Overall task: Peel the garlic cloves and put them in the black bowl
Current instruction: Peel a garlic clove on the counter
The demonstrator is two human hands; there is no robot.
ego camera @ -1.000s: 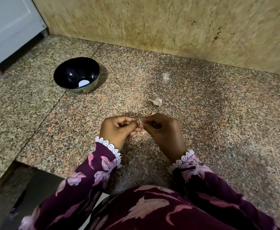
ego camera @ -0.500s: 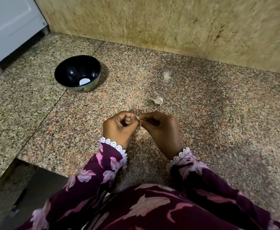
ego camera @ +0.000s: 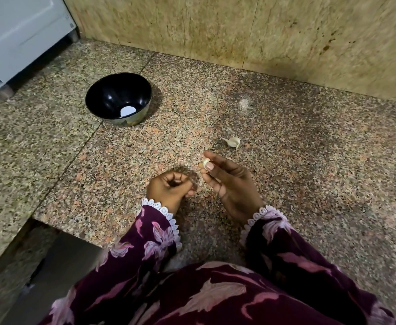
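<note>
Separated now, my two hands no longer meet over the clove as they did half a second ago. My right hand (ego camera: 230, 184) has lifted away and pinches the garlic clove (ego camera: 206, 162) between thumb and forefinger, its pale flesh showing at the fingertips. My left hand (ego camera: 169, 188) sits lower, just beside the right, fingers curled inward; motion blur prevents me from confirming whether it holds any skin. Both wrists show white lace cuffs on maroon floral sleeves (ego camera: 154, 233). A second clove (ego camera: 233, 142), unpeeled with its tail pointing left, lies on the granite counter (ego camera: 309, 172) near the right fingertips. The black bowl (ego camera: 118, 99) stands well apart, to the far left, with one white patch visible at its bottom.
</note>
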